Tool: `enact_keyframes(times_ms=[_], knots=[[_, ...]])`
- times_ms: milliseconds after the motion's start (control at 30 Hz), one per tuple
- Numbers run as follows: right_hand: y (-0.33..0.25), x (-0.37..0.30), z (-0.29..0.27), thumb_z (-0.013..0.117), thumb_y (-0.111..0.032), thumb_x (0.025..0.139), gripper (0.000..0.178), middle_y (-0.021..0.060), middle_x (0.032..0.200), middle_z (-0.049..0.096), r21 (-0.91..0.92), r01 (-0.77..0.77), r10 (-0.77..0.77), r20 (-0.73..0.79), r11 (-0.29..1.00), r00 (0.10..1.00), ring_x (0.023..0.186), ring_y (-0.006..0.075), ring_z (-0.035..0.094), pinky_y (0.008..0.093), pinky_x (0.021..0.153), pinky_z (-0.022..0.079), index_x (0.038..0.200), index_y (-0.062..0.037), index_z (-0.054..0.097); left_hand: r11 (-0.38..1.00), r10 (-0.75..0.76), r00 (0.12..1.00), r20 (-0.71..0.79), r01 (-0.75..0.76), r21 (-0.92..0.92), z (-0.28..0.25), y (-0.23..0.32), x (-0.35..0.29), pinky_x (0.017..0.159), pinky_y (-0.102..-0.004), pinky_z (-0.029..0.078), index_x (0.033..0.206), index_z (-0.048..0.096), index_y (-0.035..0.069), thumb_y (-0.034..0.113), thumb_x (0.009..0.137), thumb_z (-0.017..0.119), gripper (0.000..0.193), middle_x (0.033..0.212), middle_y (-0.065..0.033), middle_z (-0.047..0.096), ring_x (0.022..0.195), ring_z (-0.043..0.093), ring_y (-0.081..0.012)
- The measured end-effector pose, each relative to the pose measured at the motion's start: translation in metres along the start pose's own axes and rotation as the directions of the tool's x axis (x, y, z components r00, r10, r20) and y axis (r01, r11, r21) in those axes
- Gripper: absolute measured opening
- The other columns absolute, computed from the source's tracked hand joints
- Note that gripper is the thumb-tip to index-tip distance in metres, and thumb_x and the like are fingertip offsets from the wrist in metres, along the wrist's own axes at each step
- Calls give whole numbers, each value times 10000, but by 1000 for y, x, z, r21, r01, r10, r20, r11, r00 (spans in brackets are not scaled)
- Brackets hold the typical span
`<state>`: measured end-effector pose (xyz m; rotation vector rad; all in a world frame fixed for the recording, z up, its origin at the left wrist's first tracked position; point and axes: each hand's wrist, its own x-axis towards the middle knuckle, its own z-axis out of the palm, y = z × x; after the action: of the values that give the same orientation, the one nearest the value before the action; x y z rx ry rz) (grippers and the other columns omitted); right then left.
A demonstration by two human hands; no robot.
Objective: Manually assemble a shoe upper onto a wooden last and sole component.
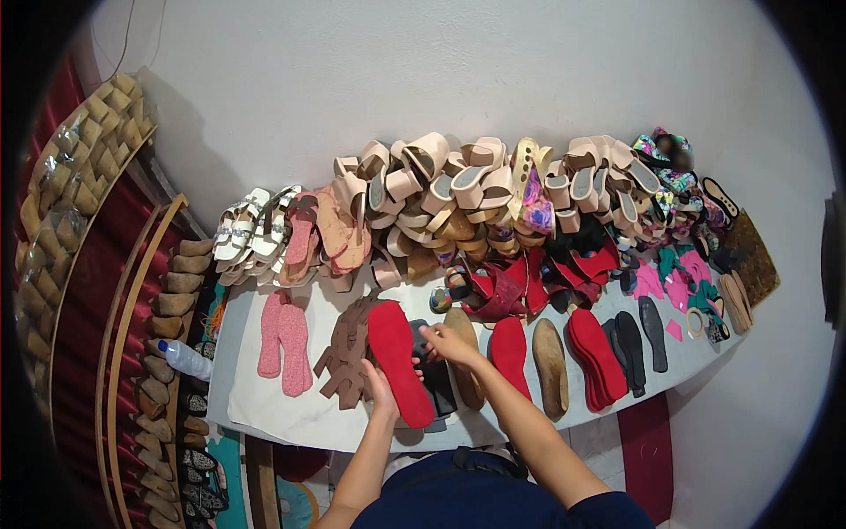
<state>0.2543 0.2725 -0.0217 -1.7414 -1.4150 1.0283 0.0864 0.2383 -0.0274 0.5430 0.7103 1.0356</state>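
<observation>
My left hand (382, 390) holds a red insole (401, 366) by its lower part, tilted above the near edge of the table. To the right of it is my right hand (452, 344), fingers curled together with the tips close to the insole's edge. Whatever they may pinch is too small to make out. Beneath lie dark grey pieces (438, 385), partly hidden by the insole and the hand. Brown cut-out straps (346, 339) lie to the left. A wooden shoe last (471, 388) is partly covered by my right forearm.
Another red insole (508, 348), a second last (551, 366), stacked red insoles (595, 361) and black soles (628, 344) lie rightward. Pink speckled insoles (295, 353) lie left. Beige heeled sandals (480, 181) pile along the wall. A bottle (185, 360) and a rack of lasts (159, 397) stand left.
</observation>
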Motion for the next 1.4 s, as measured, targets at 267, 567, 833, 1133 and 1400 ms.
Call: enact_keyframes(times_ms=[267, 567, 833, 1133, 1400], knots=[[66, -52, -30, 625, -371, 709, 688, 271, 1082, 456, -48, 111, -117, -159, 993, 980, 1048, 352, 443, 381, 919, 333, 1188, 51, 368, 990, -130, 983, 130, 135, -34, 7, -4, -4, 727, -370, 457, 1175, 395, 21, 704, 741, 31, 887, 995, -154, 540, 791, 545, -236], [101, -70, 15, 611, -148, 733, 721, 180, 1194, 402, 171, 49, 4, -296, 984, 955, 1113, 278, 399, 350, 933, 316, 1308, -58, 186, 964, -263, 954, 143, 265, 0, 0, -30, 14, 732, -361, 454, 1209, 371, 42, 644, 787, 24, 813, 1040, -150, 533, 801, 542, -232], [52, -110, -17, 569, -37, 745, 657, 129, 1186, 425, 834, 57, 106, -137, 548, 985, 1066, 205, 443, 310, 874, 377, 1294, -53, 208, 962, -267, 955, 130, 272, -22, -2, -40, 12, 694, -346, 461, 1205, 373, 56, 608, 824, 104, 723, 1041, -122, 544, 772, 545, -214], [15, -140, 6, 586, -70, 748, 691, 156, 1248, 348, 514, 253, -84, -329, 820, 941, 1152, 209, 353, 307, 950, 292, 1308, -24, 184, 965, -249, 958, 140, 257, -46, 39, -47, -1, 960, -390, 296, 1268, 292, 61, 571, 845, 171, 674, 1255, -132, 390, 1140, 394, -267], [7, -146, 13, 575, -64, 752, 686, 171, 1263, 315, 371, 286, -146, -362, 884, 921, 1174, 223, 319, 306, 966, 257, 1310, -15, 180, 964, -267, 960, 78, 266, 20, 55, -43, -13, 924, -357, 343, 1239, 330, 46, 581, 841, 171, 685, 1206, -139, 433, 1095, 438, -251]])
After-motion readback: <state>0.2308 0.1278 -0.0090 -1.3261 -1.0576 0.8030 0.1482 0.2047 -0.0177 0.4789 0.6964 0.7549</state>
